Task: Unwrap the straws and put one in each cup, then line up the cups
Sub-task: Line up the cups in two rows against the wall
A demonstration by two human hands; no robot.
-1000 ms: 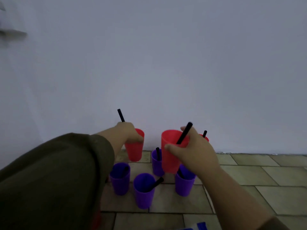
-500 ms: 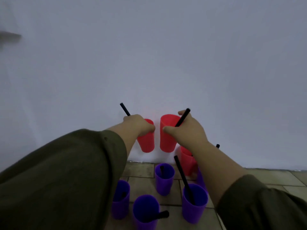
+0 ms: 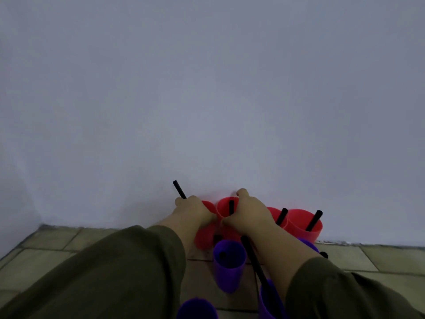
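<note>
Arms outstretched; left hand [image 3: 193,209] grips red cup [image 3: 203,239]; right hand [image 3: 249,212] apparently grips second cup [image 3: 223,209].

Loose, dark olive-green long sleeves [image 3: 119,272] with soft folds.

Counts by kind. Red cup [image 3: 304,227]: four. Purple cup [image 3: 228,269]: four, one mostly hidden behind an arm [image 3: 282,245]. Black straw [image 3: 314,221]: seven at least partly visible. Hands: two, left hand [image 3: 194,209] and right hand [image 3: 249,211]. Sleeve [image 3: 115,272]: two.
</note>
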